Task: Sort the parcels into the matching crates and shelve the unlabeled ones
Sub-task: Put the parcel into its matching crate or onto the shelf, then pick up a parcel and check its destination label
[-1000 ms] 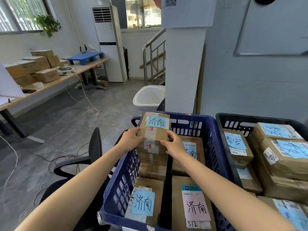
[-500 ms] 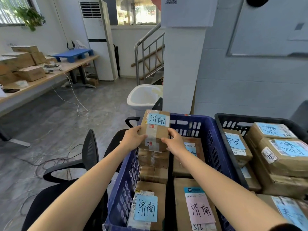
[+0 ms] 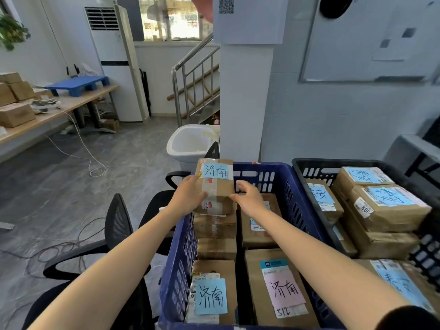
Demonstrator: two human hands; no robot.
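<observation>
A small cardboard parcel (image 3: pixel 220 186) with a blue handwritten label sits on top of a stack in the far left corner of the blue crate (image 3: pixel 264 167). My left hand (image 3: pixel 189 198) grips its left side, fingers curled onto the front face. My right hand (image 3: pixel 248 198) is at its right side with relaxed fingers, only the fingertips touching the lower right edge. The blue crate holds several parcels with the same writing on blue and pink labels (image 3: pixel 284 290). Right of it, a black crate (image 3: pixel 309 163) holds parcels with different blue labels.
Black office chairs (image 3: pixel 116 229) stand left of the blue crate, with cables on the floor. A white bin (image 3: pixel 188 144) stands behind the crate beside a white pillar. At far left, a long wooden table (image 3: pixel 71 103) carries more boxes and a blue pallet.
The view has turned slightly to the right. The parcel has settled on the stack, and my right hand has loosened from its right side to a fingertip touch.
</observation>
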